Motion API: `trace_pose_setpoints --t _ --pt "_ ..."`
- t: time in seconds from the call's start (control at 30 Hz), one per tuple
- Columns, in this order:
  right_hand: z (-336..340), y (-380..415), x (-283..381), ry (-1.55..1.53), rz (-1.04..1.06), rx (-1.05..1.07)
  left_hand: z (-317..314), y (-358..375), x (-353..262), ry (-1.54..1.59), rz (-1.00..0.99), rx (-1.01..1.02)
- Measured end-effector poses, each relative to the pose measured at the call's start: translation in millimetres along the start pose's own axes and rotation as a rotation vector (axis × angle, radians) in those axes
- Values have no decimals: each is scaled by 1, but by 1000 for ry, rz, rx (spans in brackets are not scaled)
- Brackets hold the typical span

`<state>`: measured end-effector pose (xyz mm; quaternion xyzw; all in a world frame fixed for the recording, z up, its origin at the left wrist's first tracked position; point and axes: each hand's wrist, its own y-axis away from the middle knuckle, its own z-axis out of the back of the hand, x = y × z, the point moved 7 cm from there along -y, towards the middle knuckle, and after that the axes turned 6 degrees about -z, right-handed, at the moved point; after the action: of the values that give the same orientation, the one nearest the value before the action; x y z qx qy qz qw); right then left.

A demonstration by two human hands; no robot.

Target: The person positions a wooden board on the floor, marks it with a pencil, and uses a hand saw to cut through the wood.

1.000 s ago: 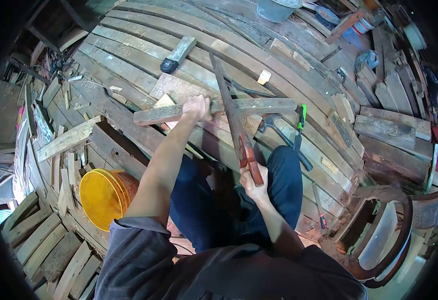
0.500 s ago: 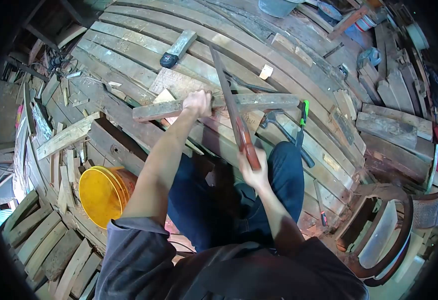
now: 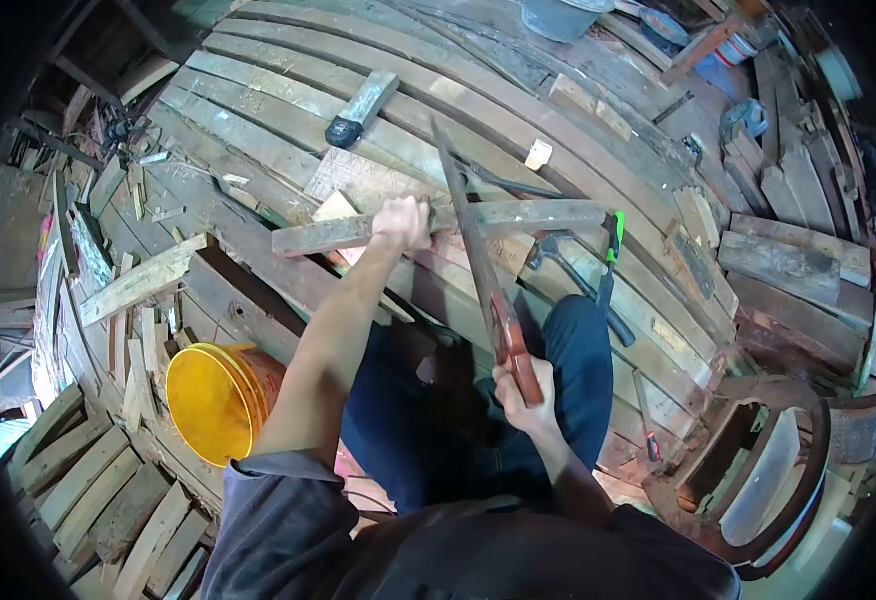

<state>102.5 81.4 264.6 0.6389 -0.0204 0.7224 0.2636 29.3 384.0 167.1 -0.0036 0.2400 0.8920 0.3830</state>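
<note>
Firmly, left hand (image 3: pixel 403 222) grips weathered grey plank (image 3: pixel 518 213); right hand (image 3: pixel 526 392) clenches red-handled saw (image 3: pixel 480 262)

Single head-worn view, looking forward and steeply down over the wearer's own shoulders and arms. Strong fisheye: dark vignette at the corners, straight planks bowed into arcs. Close range on the centre, where the left hand (image 3: pixel 401 221) and right hand (image 3: pixel 525 392) sit within arm's reach; lap and legs fill the lower middle. Periphery reaches farther: yellow bucket (image 3: pixel 210 402) low left, chair (image 3: pixel 758 480) low right, plank floor (image 3: pixel 258 110) running to the top edge. No second view, so no shared area.
</note>
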Motion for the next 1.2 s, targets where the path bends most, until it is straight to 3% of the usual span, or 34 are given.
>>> trace_pose_setpoints --t 0.2,0.3,0.37,0.53,0.63,0.67,0.77,0.83,0.9,0.93,1.07,1.1,1.2 --pt "-10 -73 -14 -74 -11 -31 -9 -8 3 -17 -52 -60" --pt "-4 -6 16 55 65 -38 -10 -15 9 -38 -55 -57" --pt "4 34 24 5 -27 -26 -18 -13 9 -45 -74 -84" --pt "-5 -54 -6 -73 5 -34 -5 -6 1 -46 -70 -87" --pt "-8 -30 15 32 145 -31 4 3 -5 -21 -52 -43" --pt "-1 0 33 196 295 -71 -7 -3 2 6 -49 -70" --pt "9 46 32 4 77 -36 -16 -8 5 -44 -72 -71" --pt "7 11 19 67 -45 -11 -14 -6 3 -56 -66 -78" --pt "-2 -38 14 62 47 -49 -5 -1 -2 -41 -54 -53" --pt "-6 -41 11 31 -6 -44 -4 -4 0 -36 -62 -77" --pt "4 34 32 134 84 -48 -9 -6 4 -12 -48 -64" --pt "10 58 21 75 -52 11 -10 -7 5 -3 -36 -47" --pt "11 38 12 46 -91 -41 -6 -4 2 -12 -44 -10"
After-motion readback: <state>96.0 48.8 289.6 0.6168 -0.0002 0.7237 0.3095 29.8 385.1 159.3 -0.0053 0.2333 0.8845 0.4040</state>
